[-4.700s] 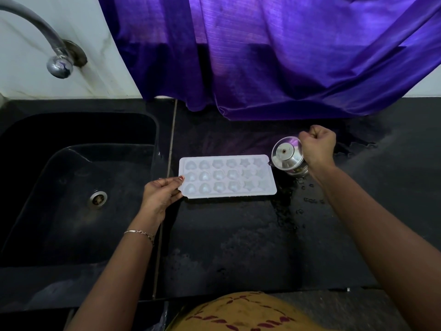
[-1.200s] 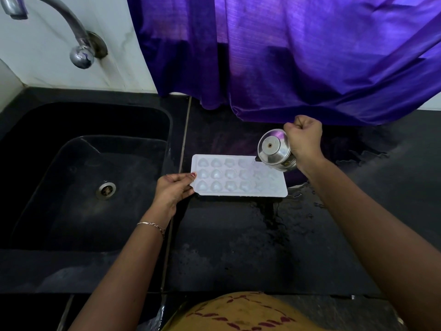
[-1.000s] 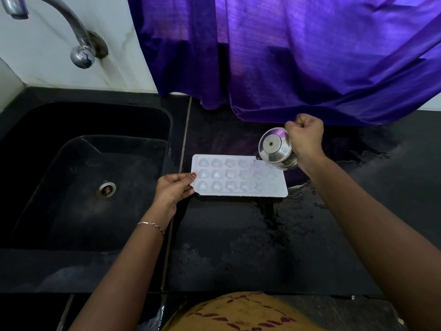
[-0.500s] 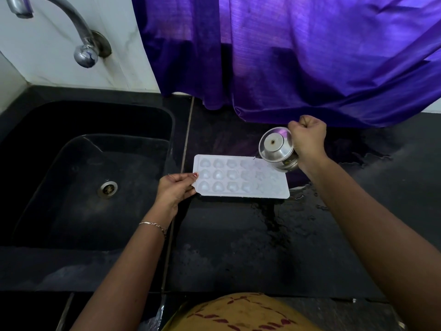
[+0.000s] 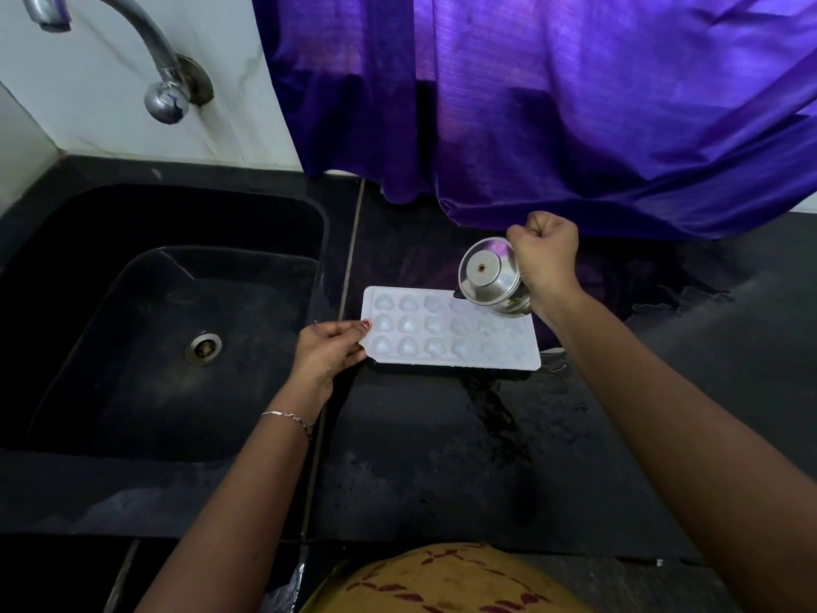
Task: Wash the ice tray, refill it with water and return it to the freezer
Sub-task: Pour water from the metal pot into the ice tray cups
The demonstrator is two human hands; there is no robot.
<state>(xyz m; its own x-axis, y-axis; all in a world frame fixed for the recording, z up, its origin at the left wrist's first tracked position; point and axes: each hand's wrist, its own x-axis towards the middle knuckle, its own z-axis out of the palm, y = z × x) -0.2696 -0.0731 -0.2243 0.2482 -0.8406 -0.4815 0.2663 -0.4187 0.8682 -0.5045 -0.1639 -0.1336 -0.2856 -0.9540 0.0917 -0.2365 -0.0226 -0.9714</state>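
A white ice tray (image 5: 446,334) with heart and star shaped cells lies flat on the black counter (image 5: 442,457), just right of the sink. My left hand (image 5: 329,351) grips its left edge. My right hand (image 5: 546,256) is shut on a small steel cup (image 5: 488,278), tipped over so its base faces me. The cup hangs over the tray's far right cells. Whether water is coming out of it I cannot make out.
A black sink (image 5: 163,325) with a steel drain (image 5: 203,347) lies to the left, a curved steel tap (image 5: 146,59) above it on the white wall. A purple curtain (image 5: 552,104) hangs down to the counter's back. Water is spilled on the counter below and right of the tray.
The tipped steel cup and my right hand have crept left along the tray's far side. My left hand has kept its hold on the tray, which stays flat on the counter.
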